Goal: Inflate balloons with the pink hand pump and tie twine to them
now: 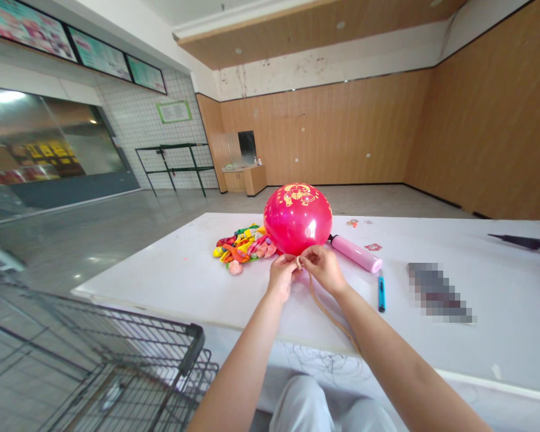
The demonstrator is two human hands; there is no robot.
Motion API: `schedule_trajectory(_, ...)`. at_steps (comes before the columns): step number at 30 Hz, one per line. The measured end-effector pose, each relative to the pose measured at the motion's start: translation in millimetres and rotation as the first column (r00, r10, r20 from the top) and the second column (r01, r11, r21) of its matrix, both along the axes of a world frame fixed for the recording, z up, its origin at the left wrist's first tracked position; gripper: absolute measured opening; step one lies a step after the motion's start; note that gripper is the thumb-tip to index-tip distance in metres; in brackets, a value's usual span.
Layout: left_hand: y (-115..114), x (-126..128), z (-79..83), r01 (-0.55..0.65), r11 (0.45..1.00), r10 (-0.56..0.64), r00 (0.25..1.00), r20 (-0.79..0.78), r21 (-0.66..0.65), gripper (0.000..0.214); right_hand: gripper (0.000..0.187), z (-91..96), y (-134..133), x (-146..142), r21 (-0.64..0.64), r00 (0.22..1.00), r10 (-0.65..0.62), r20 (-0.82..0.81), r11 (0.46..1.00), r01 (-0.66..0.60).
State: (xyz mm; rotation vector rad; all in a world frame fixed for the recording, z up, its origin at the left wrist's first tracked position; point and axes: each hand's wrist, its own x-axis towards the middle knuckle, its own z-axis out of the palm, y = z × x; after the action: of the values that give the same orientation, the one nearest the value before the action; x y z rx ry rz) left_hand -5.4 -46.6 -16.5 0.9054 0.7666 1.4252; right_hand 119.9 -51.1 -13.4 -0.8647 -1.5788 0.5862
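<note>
A round, inflated red balloon [297, 219] with yellow printed figures rests at the middle of the table, its neck end facing me. My left hand [282, 276] is closed in a pinch at that end, just under the balloon; the neck itself is hidden by the fingers. Close beside it, my right hand [324, 269] pinches a beige ribbon [326, 309], which loops between the fingertips of both hands. From there the ribbon trails over the tabletop to the front edge, beneath my right forearm.
Limp coloured balloons [240, 245] lie piled left of the red one. To the right are a pink hand pump [356, 253], a blue utility knife [381, 293] and a blurred dark object [438, 294]. A wire cart [162, 342] stands against the white table [162, 270] at front left.
</note>
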Motion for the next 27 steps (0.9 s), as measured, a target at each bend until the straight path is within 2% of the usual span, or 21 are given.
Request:
schedule_trajectory(5, -2.3, -0.3, 2.4, -0.007, 0.999, 0.009, 0.999, -0.04, 0.044, 0.023, 0.006, 2.2, -0.9, 0.8, -0.005, 1.0, -0.019, -0.01, 1.0, 0.019)
schedule_trajectory(11, -4.8, -0.9, 4.3, 0.056, 0.998, -0.056, 0.998, 0.0, 0.022, 0.022, 0.008, 1.2, 1.6, 2.2, 0.016, 0.995, -0.098, -0.008, 0.995, 0.099)
schedule_trajectory(15, -4.6, -1.7, 4.4, 0.115, 0.993, -0.115, 0.992, 0.054, 0.006, 0.024, 0.007, 3.6, 0.0, 3.9, 0.102, 0.993, -0.11, 0.046, 0.989, 0.105)
schedule_trajectory(19, -2.5, -2.9, 2.9, 0.12, 0.992, -0.123, 0.987, 0.106, 0.029, 0.022, 0.015, 9.0, -5.4, 5.8, 0.202, 0.987, -0.064, 0.149, 0.979, 0.033)
schedule_trajectory(24, -1.9, -4.3, 2.0, 0.105, 0.994, -0.105, 0.989, 0.1, 0.013, 0.028, 0.024, 9.7, -7.7, 6.0, 0.173, 0.979, 0.052, 0.199, 0.981, -0.088)
schedule_trajectory(27, -2.1, -4.2, 1.4, 0.105, 0.994, -0.105, 0.992, 0.066, 0.005, 0.028, 0.021, 7.7, -5.7, 6.0, 0.16, 0.979, 0.043, 0.201, 0.984, -0.076)
